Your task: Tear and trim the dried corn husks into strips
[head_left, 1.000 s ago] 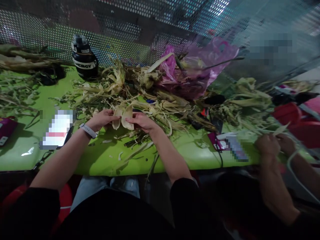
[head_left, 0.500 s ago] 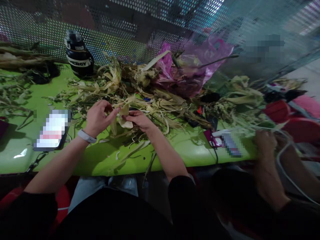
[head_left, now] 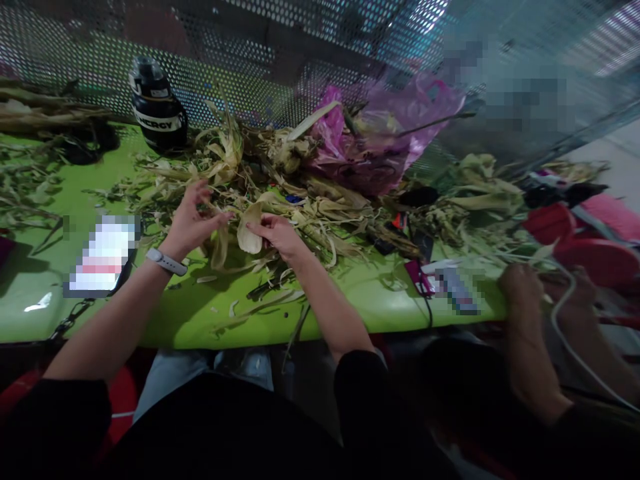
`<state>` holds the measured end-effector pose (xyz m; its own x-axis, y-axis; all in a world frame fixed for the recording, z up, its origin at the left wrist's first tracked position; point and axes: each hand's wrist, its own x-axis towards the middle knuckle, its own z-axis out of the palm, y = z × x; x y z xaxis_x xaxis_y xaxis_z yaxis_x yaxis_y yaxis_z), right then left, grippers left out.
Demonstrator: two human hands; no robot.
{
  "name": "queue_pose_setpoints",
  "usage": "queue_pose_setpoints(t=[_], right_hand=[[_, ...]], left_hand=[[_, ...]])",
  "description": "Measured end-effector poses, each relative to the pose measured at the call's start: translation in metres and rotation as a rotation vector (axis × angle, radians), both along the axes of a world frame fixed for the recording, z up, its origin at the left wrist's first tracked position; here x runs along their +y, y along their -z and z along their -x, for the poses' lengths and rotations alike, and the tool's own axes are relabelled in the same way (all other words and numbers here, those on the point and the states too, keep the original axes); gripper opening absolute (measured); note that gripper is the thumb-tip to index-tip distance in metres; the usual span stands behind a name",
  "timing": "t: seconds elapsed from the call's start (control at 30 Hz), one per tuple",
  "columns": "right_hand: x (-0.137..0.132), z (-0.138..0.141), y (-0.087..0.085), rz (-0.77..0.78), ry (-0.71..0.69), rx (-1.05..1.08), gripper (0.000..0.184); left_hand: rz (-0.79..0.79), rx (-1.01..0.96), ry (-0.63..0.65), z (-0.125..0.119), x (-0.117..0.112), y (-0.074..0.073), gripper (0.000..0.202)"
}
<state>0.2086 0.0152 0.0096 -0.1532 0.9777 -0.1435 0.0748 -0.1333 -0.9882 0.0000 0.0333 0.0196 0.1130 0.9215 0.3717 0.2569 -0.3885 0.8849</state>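
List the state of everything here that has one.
Left hand, fingers spread, touching husk strip.
Right hand, pinching husk leaf above table.
Black bottle, upright, lid on.
Pink bag, crumpled among husks.
Phone, lying flat.

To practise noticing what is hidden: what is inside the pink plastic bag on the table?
Pale corn husks and a pale leaf poke out of the pink plastic bag; a thin stalk juts right. Deeper contents are hidden by crumpled plastic.
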Motion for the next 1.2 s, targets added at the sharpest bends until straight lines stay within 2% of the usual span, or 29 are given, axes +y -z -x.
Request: queue_pose_setpoints(t=[0.03,0.1,0.17,0.2,0.23,0.27,0.33,0.4,0.5,0.6,0.77,0.87,1.03,1.2], right_hand=[[0.0,0.0,0.0,0.004,0.003,0.002,0.048],[-0.001,-0.001,-0.001,0.01,0.011,0.014,0.044],[-0.003,0.0,-0.002,0.016,0.021,0.032,0.04],[-0.004,0.001,-0.003,0.021,0.02,0.036,0.039],[-0.004,0.001,-0.004,0.025,0.013,0.038,0.038],[-0.005,0.002,-0.005,0.029,0.001,0.04,0.038],[-0.006,0.003,-0.008,0.027,-0.036,0.042,0.041],[-0.007,0.004,-0.009,0.018,-0.066,0.048,0.044],[-0.008,0.007,-0.007,0.008,-0.092,0.058,0.047],[-0.009,0.008,-0.005,-0.001,-0.102,0.084,0.05],[-0.013,0.002,-0.01,-0.004,-0.212,0.056,0.048],[-0.015,-0.001,-0.014,0.017,-0.268,0.011,0.046],[-0.015,0.0,-0.013,0.033,-0.239,0.015,0.042],[-0.016,-0.001,-0.011,0.061,-0.305,-0.008,0.039]], left_hand=[[-0.101,0.001,-0.035,0.001,-0.003,-0.004,0.086],[-0.292,0.049,-0.138,0.003,-0.013,-0.014,0.092],[-0.459,0.081,-0.266,0.004,-0.024,-0.025,0.078],[-0.487,0.108,-0.276,0.004,-0.028,-0.028,0.058],[-0.43,0.162,-0.23,0.003,-0.031,-0.031,0.039],[-0.33,0.213,-0.152,0.002,-0.032,-0.032,0.032],[-0.035,0.3,0.087,0.0,-0.029,-0.03,0.034],[0.205,0.299,0.321,-0.002,-0.022,-0.024,0.035],[0.397,0.198,0.529,-0.002,-0.012,-0.016,0.035],[0.486,0.128,0.569,0.001,-0.007,-0.012,0.032],[0.513,0.103,0.59,0.003,-0.007,-0.013,0.029],[0.537,0.131,0.571,0.002,-0.009,-0.018,0.027],[0.535,0.187,0.551,0.004,-0.01,-0.025,0.026],[0.542,0.203,0.606,0.005,-0.009,-0.022,0.027]])
